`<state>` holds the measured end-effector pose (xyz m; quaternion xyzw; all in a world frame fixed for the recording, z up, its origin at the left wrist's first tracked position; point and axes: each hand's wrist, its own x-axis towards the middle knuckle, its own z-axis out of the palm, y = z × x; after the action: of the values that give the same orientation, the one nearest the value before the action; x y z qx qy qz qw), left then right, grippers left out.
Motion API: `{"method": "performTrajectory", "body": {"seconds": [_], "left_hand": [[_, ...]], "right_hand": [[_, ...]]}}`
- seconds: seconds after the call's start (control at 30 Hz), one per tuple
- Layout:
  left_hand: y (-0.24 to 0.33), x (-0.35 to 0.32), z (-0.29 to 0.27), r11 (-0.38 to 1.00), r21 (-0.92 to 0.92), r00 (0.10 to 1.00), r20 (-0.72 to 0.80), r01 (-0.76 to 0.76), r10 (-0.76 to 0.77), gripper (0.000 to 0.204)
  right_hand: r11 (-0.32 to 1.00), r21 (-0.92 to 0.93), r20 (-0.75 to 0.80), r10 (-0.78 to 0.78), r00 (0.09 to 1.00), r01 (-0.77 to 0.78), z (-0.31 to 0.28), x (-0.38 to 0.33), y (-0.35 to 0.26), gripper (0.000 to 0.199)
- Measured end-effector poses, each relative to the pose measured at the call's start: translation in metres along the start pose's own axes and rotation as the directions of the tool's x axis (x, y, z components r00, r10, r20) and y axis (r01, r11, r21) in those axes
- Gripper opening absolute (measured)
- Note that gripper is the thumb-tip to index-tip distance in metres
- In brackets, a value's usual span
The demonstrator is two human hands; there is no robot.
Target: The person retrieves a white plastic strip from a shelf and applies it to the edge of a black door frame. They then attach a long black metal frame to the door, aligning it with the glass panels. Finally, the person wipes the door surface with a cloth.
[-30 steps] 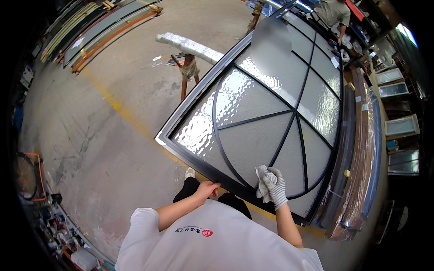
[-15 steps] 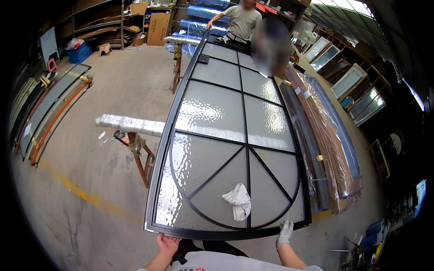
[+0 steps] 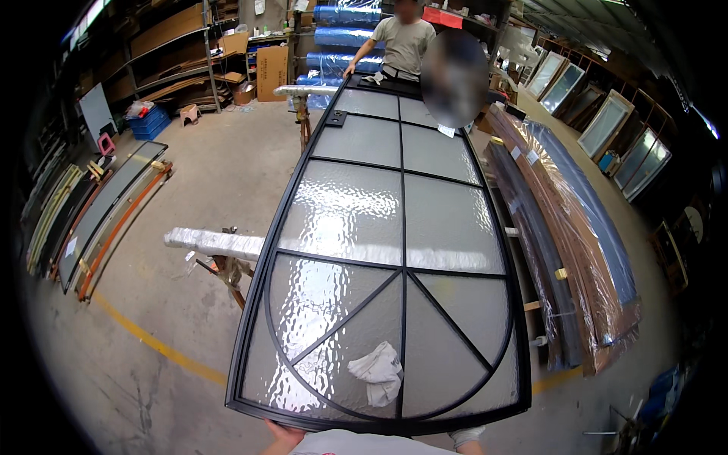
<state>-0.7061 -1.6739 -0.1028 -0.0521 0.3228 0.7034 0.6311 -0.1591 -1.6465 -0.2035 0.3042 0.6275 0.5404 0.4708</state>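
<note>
A long black-framed door (image 3: 403, 227) with textured glass panes lies flat, stretching away from me. My bare left hand (image 3: 283, 434) grips its near edge at the left. At the right end of that edge is my right hand (image 3: 465, 437), in a white glove, also holding the frame. A crumpled white rag (image 3: 377, 371) lies loose on the glass just beyond my hands. At the far end another person (image 3: 402, 42) has a hand on the door's far corner.
A sawhorse with a wrapped padded bar (image 3: 216, 244) stands under the door's left side, and a second one (image 3: 303, 89) stands farther back. Wrapped doors (image 3: 565, 227) are stacked along the right. Framed panels (image 3: 98, 220) lie at the left. A yellow line (image 3: 152, 343) crosses the concrete floor.
My right hand has let go of the white rag, which now lies on the glass. Both hands have moved to the door's near edge, and my view has swung along its length.
</note>
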Motion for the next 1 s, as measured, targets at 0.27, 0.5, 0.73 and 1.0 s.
{"method": "performTrajectory", "body": {"seconds": [0.27, 0.5, 0.73, 1.0], "left_hand": [[0.012, 0.009, 0.077, 0.97, -0.245, 0.776, -0.612, -0.003, -0.152, 0.089], [0.022, 0.005, 0.11, 0.948, -0.317, 0.809, -0.568, -0.044, -0.152, 0.096], [0.064, 0.008, 0.094, 0.961, -0.259, 0.712, -0.693, -0.093, -0.117, 0.1], [0.104, 0.029, 0.063, 0.965, -0.246, 0.643, -0.754, -0.085, -0.135, 0.089]], "right_hand": [[0.978, -0.188, -0.181, -0.128, 0.975, 0.094, 0.006, -0.003, 0.012, 0.059], [0.861, -0.452, -0.151, -0.332, 0.931, 0.233, 0.005, 0.004, 0.045, 0.058], [0.473, -0.809, -0.014, -0.609, 0.793, 0.349, -0.031, 0.022, 0.086, 0.057], [-0.052, -0.952, 0.231, -0.769, 0.596, 0.301, -0.093, 0.057, 0.153, 0.055]]}}
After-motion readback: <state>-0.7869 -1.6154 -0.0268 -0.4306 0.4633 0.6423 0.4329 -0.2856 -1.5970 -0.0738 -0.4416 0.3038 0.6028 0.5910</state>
